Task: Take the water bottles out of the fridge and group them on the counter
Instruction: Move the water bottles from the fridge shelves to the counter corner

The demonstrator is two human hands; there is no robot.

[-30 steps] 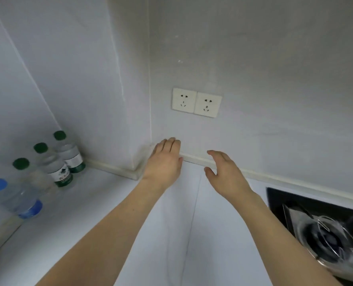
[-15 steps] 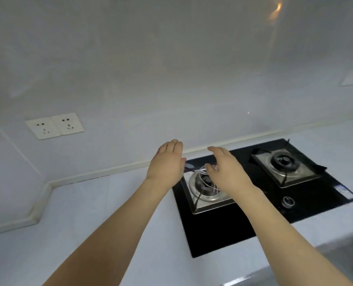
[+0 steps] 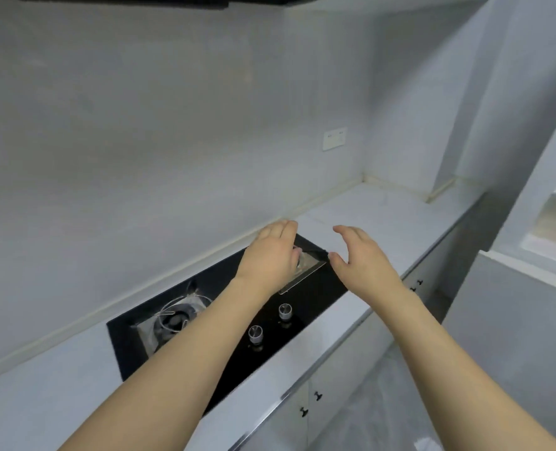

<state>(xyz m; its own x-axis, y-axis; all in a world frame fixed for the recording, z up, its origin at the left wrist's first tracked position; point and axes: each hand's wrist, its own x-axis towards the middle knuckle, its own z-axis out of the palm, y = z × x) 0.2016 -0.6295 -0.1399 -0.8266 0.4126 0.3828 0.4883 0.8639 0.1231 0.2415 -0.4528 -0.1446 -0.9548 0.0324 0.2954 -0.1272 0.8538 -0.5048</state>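
White kitchen table [image 3: 384, 216] now fills the view around the black hob [image 3: 237, 320]; the bottles seen a second ago have swung out of frame. Above the hob, left hand [image 3: 270, 258] and right hand [image 3: 361, 258] hover with relaxed fingers, holding nothing. Right of the hob, an open fridge [image 3: 553, 222] edge appears: likely turning to fetch more.
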